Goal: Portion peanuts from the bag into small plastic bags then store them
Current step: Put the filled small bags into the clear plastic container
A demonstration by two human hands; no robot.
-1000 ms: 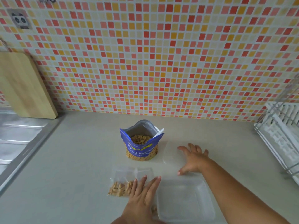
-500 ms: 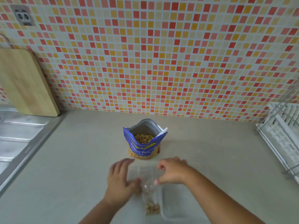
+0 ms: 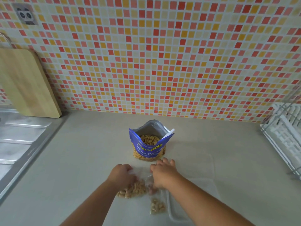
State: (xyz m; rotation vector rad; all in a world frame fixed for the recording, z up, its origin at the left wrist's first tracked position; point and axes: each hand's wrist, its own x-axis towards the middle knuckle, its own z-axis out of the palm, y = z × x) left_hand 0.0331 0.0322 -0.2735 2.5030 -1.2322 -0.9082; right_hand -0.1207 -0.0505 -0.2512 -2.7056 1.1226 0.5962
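Note:
A blue peanut bag stands open on the counter, peanuts showing inside. Just in front of it, my left hand and my right hand each pinch the top of a small clear plastic bag that holds peanuts. A second small bag of peanuts lies on the counter nearer to me, below my right wrist. A clear plastic container sits to the right of it, partly under my right forearm.
A steel sink drainboard runs along the left. A wooden cutting board leans on the tiled wall. A white dish rack stands at the right edge.
Both hands left the flat bag and the container lid, met at the bag's top and lifted it. The peanuts have slid down inside it.

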